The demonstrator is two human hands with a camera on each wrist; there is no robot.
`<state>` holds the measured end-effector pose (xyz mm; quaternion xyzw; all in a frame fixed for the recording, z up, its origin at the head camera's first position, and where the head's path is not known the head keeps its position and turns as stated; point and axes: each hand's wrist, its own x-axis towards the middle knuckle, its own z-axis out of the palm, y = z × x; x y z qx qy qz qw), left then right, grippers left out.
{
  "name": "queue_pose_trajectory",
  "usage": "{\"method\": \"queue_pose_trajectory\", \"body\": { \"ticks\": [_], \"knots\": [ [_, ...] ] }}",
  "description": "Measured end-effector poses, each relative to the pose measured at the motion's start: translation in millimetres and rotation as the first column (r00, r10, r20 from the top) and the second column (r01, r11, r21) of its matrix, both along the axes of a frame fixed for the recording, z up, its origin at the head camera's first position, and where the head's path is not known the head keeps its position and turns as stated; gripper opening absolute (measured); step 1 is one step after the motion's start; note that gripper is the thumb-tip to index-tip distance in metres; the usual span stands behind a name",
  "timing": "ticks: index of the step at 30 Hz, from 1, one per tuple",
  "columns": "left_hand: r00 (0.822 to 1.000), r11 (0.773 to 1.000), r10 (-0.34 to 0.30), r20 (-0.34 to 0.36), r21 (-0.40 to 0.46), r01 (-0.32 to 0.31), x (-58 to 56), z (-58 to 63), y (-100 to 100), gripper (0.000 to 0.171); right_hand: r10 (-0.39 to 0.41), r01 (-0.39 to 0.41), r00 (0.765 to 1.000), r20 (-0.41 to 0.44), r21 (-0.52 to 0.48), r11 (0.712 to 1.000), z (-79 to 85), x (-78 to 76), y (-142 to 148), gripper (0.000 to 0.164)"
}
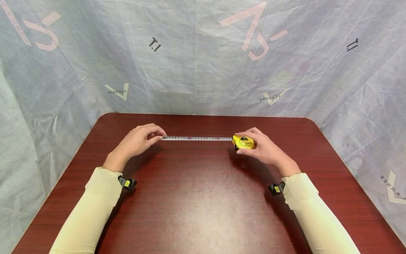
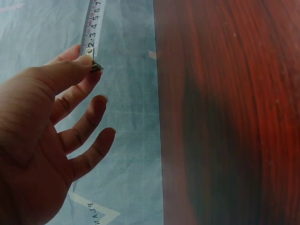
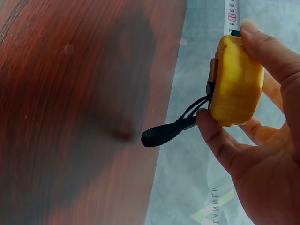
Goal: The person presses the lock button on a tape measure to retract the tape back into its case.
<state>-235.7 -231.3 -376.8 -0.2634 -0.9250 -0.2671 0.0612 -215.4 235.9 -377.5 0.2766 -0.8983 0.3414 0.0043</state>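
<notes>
the left hand (image 1: pixel 139 139) pinches the metal tip (image 2: pixel 96 67) of a thin numbered blade (image 1: pixel 203 138); the right hand (image 1: pixel 264 148) grips the smooth, rounded yellow tape measure (image 1: pixel 245 142) (a woven black strap (image 3: pixel 161 133) is looped to it), blade stretched straight between them above a glossy wood-grained table (image 1: pixel 190 194). behind, crumpled grey cloth (image 1: pixel 190 70) reads "planner" in mirrored dark letters.
</notes>
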Motion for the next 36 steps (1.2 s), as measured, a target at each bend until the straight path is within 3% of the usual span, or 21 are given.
{"method": "queue_pose_trajectory", "body": {
  "ticks": [18,36],
  "knots": [
    [1.0,1.0,-0.006,0.015,0.0,0.006,-1.2,-1.1,2.5,0.011,0.018,-0.017,0.999,0.032,-0.018,1.0,0.8,-0.2,-6.2,0.058],
    [1.0,1.0,-0.004,0.001,0.005,0.004,-1.9,0.1,8.9,0.01,0.03,-0.03,1.0,-0.011,-0.039,0.999,-0.3,-3.7,-13.5,0.057]
  ]
}}
